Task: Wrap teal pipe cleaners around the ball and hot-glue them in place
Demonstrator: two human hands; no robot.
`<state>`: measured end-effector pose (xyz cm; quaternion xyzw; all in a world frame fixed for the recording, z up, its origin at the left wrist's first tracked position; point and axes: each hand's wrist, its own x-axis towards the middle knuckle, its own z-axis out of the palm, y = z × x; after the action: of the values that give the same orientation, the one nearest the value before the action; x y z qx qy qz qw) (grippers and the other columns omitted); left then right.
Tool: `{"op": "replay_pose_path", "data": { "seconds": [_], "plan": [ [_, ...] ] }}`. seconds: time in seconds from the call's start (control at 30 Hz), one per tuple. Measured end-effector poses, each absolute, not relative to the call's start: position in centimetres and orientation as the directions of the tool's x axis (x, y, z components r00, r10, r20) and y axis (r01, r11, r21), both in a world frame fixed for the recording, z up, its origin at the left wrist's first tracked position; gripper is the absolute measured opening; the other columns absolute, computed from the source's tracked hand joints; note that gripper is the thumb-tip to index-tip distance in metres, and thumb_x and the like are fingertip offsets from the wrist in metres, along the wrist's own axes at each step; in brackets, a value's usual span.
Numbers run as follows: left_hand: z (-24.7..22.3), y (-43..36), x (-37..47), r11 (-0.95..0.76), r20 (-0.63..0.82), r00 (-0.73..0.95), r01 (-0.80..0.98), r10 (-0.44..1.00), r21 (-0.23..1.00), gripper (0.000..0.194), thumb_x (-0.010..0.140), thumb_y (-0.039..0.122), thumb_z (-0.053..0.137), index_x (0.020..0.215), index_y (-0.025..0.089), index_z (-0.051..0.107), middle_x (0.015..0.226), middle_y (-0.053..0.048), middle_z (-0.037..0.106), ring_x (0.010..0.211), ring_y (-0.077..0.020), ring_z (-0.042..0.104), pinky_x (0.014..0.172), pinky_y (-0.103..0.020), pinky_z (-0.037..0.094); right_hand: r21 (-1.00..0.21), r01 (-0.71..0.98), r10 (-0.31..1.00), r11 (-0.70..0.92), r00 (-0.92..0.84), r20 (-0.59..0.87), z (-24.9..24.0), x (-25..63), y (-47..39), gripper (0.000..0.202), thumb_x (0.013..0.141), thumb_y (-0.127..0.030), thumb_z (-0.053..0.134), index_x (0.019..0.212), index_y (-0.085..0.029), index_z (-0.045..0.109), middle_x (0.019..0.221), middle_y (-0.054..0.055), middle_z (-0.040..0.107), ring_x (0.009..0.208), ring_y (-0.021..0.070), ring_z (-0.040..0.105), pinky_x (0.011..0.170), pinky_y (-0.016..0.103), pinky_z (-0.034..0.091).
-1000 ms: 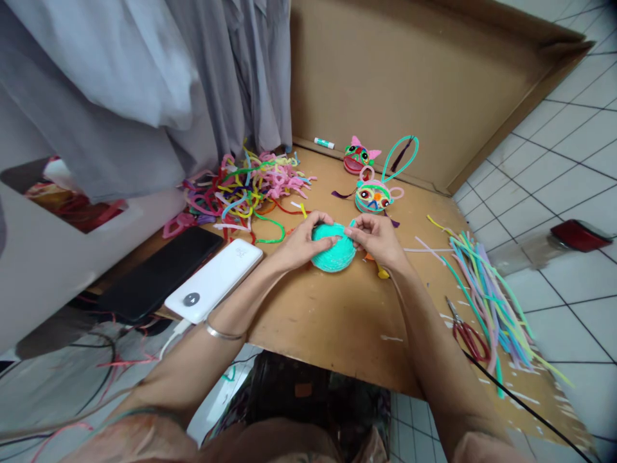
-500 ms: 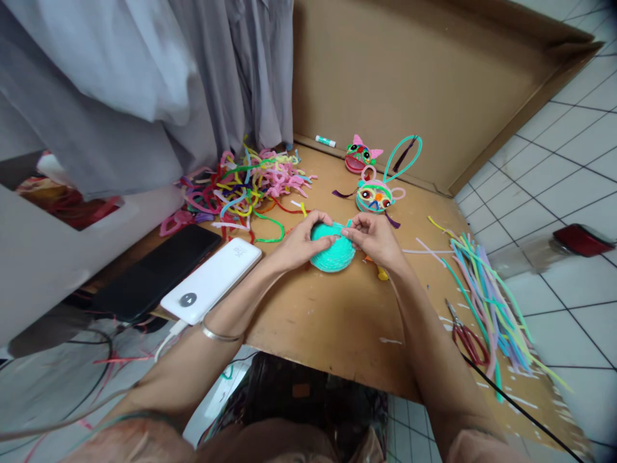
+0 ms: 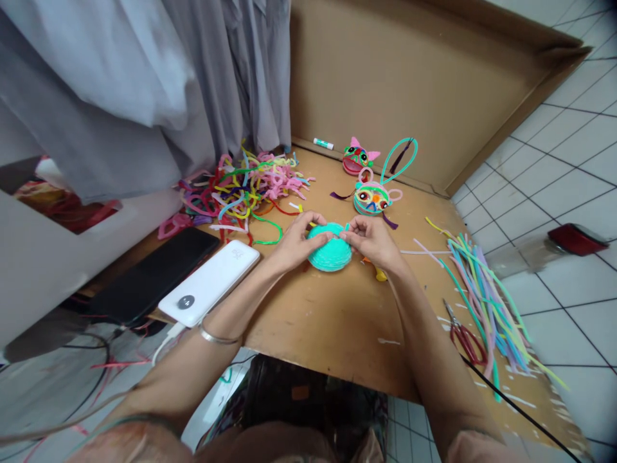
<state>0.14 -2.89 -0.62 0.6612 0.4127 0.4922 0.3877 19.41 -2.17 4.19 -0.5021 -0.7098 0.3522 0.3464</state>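
Between my hands is a turquoise dome point(image 3: 330, 254) of coiled pipe cleaner, held just above the cardboard tabletop. My left hand point(image 3: 299, 241) wraps its left side, with the thumb lying across the top. At the dome's upper right edge, my right hand point(image 3: 367, 236) pinches the turquoise pipe cleaner, whose short end point(image 3: 348, 226) sticks up by the fingertips. Small orange and yellow pieces point(image 3: 380, 274) lie partly hidden beside my right wrist. Beyond my hands sits a finished-looking animal face point(image 3: 370, 199) with pink loop ears, and behind it a red one point(image 3: 355, 158) with pink pointed ears.
A tangled heap of coloured pipe cleaners point(image 3: 260, 183) lies at the back left. Nearer are a black phone point(image 3: 154, 273) and a white power bank point(image 3: 210, 281) with a cable. On the right lie straight pipe cleaners point(image 3: 491, 296) and red-handled scissors point(image 3: 466, 337). A glue stick point(image 3: 323, 143) rests by the cardboard wall.
My right fingertips have shifted slightly left and down along the dome's top edge. My left hand keeps its hold. The whole view has shifted slightly.
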Motion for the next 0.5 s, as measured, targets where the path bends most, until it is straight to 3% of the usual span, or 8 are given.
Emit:
{"op": "replay_pose_path", "data": {
  "seconds": [0.27, 0.5],
  "plan": [
    [-0.65, -3.11, 0.43, -0.421, 0.392, 0.172, 0.191, 0.904, 0.887, 0.028, 0.089, 0.046, 0.055, 0.095, 0.019, 0.056, 0.101, -0.005, 0.063, 0.095, -0.0188, 0.057, 0.080, -0.029, 0.047, -0.767, 0.573, 0.954, 0.289, -0.235, 0.184, 4.43, 18.77, -2.59, 0.031, 0.070, -0.042, 0.072, 0.062, -0.020, 0.053, 0.055, -0.004, 0.049, 0.051, 0.0086, 0.040, 0.050, 0.024, 0.029],
    [-0.71, -3.67, 0.97, -0.385, 0.343, 0.219, 0.189, 0.913, 0.904, 0.035, 0.088, 0.050, 0.052, 0.106, 0.020, 0.053, 0.110, -0.006, 0.062, 0.103, -0.0218, 0.057, 0.092, -0.037, 0.046, -0.723, 0.630, 0.957, 0.284, -0.236, 0.170, 4.68, 18.84, -2.69, 0.027, 0.071, -0.039, 0.069, 0.062, -0.020, 0.052, 0.056, -0.003, 0.049, 0.053, 0.0098, 0.041, 0.052, 0.025, 0.028]
  ]
}}
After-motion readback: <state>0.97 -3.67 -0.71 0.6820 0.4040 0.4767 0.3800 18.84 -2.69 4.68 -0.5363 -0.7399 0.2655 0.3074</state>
